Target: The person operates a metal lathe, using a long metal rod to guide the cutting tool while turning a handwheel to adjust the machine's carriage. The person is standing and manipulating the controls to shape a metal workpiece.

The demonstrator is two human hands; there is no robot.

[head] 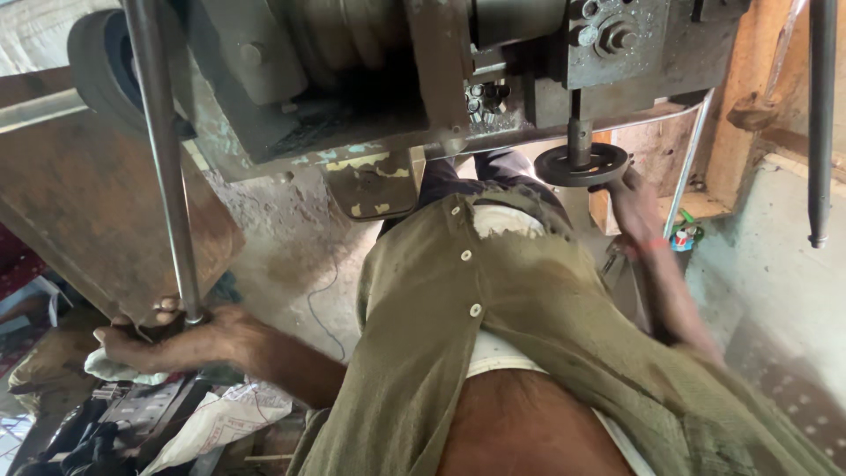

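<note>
My left hand (163, 339) is closed around the lower end of a long steel rod (163, 150) that runs up to the top edge, with a pale rag (115, 368) bunched under the fingers. Out at the right, my right hand (636, 210) grips the rim of a small dark handwheel (582, 165) on a vertical shaft beneath a grimy metal machine (370, 79). My olive buttoned shirt (493, 308) fills the lower middle.
A rusty sheet-metal panel (79, 203) slopes down at the left. A second dark rod (821, 123) hangs at the right edge. Sacks and clutter (203, 423) lie at the bottom left. Concrete floor (291, 256) shows under the machine.
</note>
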